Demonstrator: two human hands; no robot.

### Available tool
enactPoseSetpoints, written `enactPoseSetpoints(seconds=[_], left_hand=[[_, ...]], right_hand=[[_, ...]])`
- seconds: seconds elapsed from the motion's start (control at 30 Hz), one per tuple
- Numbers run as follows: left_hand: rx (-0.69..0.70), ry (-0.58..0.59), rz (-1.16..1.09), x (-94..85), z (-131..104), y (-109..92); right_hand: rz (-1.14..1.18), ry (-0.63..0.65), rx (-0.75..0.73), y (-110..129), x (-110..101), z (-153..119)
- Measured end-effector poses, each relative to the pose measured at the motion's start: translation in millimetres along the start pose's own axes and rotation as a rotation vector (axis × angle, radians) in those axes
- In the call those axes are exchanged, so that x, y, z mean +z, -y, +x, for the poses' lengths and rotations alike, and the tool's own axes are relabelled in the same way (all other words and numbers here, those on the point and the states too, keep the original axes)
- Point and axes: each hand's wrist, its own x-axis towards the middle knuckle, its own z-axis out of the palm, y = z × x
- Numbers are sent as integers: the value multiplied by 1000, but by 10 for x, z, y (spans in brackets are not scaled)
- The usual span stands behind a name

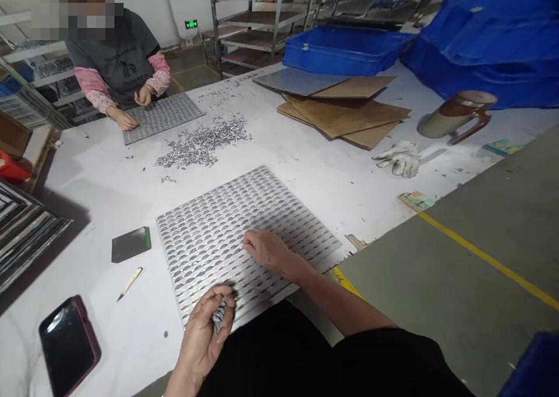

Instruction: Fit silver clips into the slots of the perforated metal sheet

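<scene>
Small grey oval metal pieces are clutched in my left hand, its fingers curled round them above the near edge of a patterned metal sheet. My right hand rests on the middle of that sheet, fingertips pinched together and pointing down. Whatever is between those fingertips is hidden. Rows of dark ovals fill the sheet's far part, while nearer rows show narrow slots with orange-brown marks. Beyond the sheet lies a loose pile of the same oval pieces.
Across the table a co-worker handles a similar sheet. At left lie a phone, a pointed tool and a dark scraper plate. Cardboard sheets, gloves, a mug and a blue crate stand right.
</scene>
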Motion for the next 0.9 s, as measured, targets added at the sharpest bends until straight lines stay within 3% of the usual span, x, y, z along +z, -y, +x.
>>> enactPoseSetpoints(seconds=[0.17, 0.3, 0.43, 0.6, 0.73, 0.9], left_hand=[[29, 92, 8, 117, 11, -12], [72, 120, 93, 239, 9, 0], [98, 120, 241, 326, -10, 20], [118, 216, 377, 359, -31, -16], [111, 255, 343, 324, 1, -52], [41, 245, 266, 198, 72, -17]], right_hand=[[72, -84, 87, 112, -147, -156], [358, -79, -152, 318, -223, -510], [473, -88, -299, 484, -119, -772], [540, -212, -290, 520, -23, -802], [592, -256, -231, 517, -49, -761], [567, -283, -299, 531, -2, -772]])
